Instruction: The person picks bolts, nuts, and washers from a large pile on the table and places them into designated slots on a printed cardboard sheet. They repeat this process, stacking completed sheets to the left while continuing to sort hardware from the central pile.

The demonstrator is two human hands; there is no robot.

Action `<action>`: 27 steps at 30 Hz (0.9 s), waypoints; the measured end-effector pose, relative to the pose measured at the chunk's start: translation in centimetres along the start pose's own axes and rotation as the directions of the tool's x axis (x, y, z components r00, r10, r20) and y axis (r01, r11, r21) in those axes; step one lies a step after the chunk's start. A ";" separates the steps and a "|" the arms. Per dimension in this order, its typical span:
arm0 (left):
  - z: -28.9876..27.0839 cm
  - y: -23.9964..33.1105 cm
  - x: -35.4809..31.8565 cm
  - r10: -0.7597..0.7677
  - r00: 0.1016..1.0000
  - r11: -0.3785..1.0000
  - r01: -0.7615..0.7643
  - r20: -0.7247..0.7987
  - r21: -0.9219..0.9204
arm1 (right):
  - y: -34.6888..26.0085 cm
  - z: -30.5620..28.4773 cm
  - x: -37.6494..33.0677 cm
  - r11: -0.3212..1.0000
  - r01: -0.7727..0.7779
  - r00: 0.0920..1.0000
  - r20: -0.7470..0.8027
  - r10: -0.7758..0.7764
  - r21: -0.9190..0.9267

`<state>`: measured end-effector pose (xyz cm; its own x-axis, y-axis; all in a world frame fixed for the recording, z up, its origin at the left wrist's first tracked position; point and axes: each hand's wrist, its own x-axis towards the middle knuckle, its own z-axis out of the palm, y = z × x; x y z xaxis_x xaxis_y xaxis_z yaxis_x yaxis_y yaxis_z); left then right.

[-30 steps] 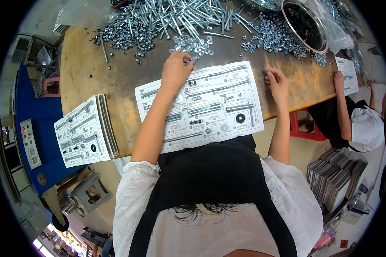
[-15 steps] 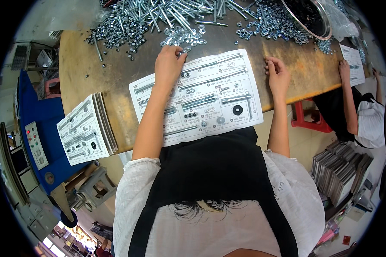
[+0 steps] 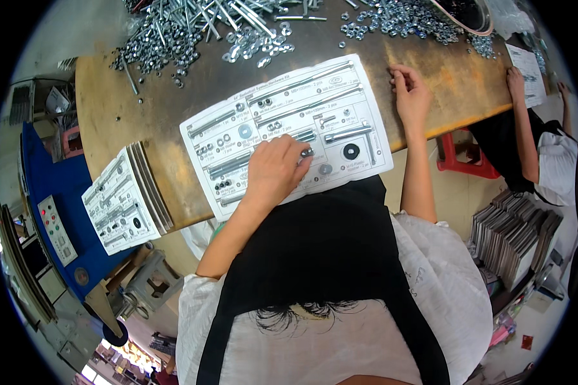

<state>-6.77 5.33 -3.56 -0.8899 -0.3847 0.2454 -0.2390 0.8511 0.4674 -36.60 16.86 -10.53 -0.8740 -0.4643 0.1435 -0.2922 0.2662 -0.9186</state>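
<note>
A white card [image 3: 196, 172] with pictures of bolts, nuts and washers lies tilted at the table's near edge. Over its lower middle is my left hand [image 3: 276, 168], its thumb and fingers closed on a small shiny metal washer [image 3: 307, 153] that is partly covered by the fingertips. My right hand [image 3: 412, 96] hangs just past the card's upper right corner, fingers loosely bent and slightly apart, with nothing visible in them. Loose curved washers [image 3: 260, 46] are heaped beyond the card.
Long bolts [image 3: 237, 14] and small nuts [image 3: 157, 54] pile up at the back left, more nuts [image 3: 401, 22] at the back right beside a round metal bowl [image 3: 472, 29]. Stacked cards [image 3: 125, 199] lean at the left edge. A co-worker's hand [image 3: 515, 83] rests on another card at right.
My left hand has come back from the washer heap to the card's lower middle. My right hand has shifted slightly up and left. The view has moved a little.
</note>
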 end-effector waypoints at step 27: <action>-0.8 -11.6 9.5 -0.415 0.891 0.908 0.395 -0.185 -0.139 | -0.6 0.7 0.2 0.994 0.080 0.996 -0.028 -0.082 -0.079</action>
<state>-12.15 -8.53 -5.96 -0.6217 -0.7620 0.1813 -0.5141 0.5716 0.6395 -36.34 16.03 -10.19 -0.8574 -0.4611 0.2284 -0.3907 0.2944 -0.8722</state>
